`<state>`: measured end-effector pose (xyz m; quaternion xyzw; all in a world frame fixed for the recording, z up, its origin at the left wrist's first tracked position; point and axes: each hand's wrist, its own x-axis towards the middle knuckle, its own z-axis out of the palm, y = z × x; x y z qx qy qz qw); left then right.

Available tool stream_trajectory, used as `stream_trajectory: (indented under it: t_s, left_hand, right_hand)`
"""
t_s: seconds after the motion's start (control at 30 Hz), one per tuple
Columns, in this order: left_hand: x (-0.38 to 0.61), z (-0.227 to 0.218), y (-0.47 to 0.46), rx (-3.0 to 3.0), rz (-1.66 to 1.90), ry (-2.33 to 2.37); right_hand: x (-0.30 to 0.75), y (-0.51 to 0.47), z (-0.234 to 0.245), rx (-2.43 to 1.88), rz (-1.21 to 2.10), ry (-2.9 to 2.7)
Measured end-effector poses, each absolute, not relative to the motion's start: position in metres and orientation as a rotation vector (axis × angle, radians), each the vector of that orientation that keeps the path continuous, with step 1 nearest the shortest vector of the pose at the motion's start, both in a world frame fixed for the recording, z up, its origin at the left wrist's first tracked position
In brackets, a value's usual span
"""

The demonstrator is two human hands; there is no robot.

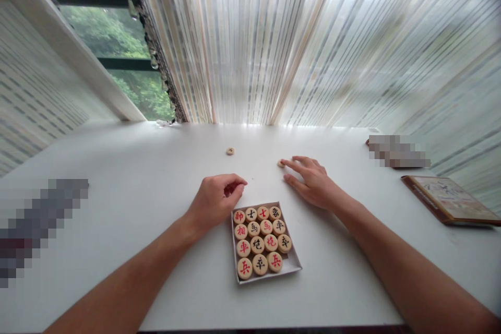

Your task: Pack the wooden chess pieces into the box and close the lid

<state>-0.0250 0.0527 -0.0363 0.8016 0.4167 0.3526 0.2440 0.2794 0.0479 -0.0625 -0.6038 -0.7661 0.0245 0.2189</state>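
Observation:
A shallow white box (291,266) holds rows of round wooden xiangqi pieces (257,244) marked in red and black characters. In its near right corner is a gap. My left hand (221,195) is at the box's far left corner, fingers curled closed; whatever may be inside them is hidden. To the right and beyond the box, my right hand (311,180) has its fingers apart, the index fingertip touching a xiangqi piece (281,163) on the table. Another xiangqi piece (230,151) lies alone farther back, beyond my left hand.
The white table (176,292) runs back to striped curtains (250,52). On the right lie a brown-edged flat box or book (450,199) and a blurred-out item (399,151). A pixelated dark object (43,224) is at the left. A window shows greenery.

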Motion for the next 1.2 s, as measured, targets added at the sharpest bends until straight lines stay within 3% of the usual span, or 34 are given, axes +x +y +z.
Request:
stream_trajectory:
  t_s: [0.3, 0.8, 1.03, 1.2]
  left_hand:
    - [-0.024, -0.033, 0.052, 2.178, 0.924, 1.135]
    - [-0.019, -0.024, 0.042, 2.159, 0.995, 1.097]
    - [-0.015, -0.012, 0.029, 1.925, 0.898, 1.010]
    - [-0.012, -0.008, 0.021, 1.808, 0.800, 0.879]
  right_hand:
    - [0.266, 0.035, -0.049, -1.384, 0.230, -2.105]
    - [0.254, 0.026, -0.039, -1.260, 0.347, -2.054]
    - [0.227, -0.004, -0.030, -1.046, 0.820, -1.777]
    - [0.218, -0.013, -0.029, -0.951, 0.930, -1.744]
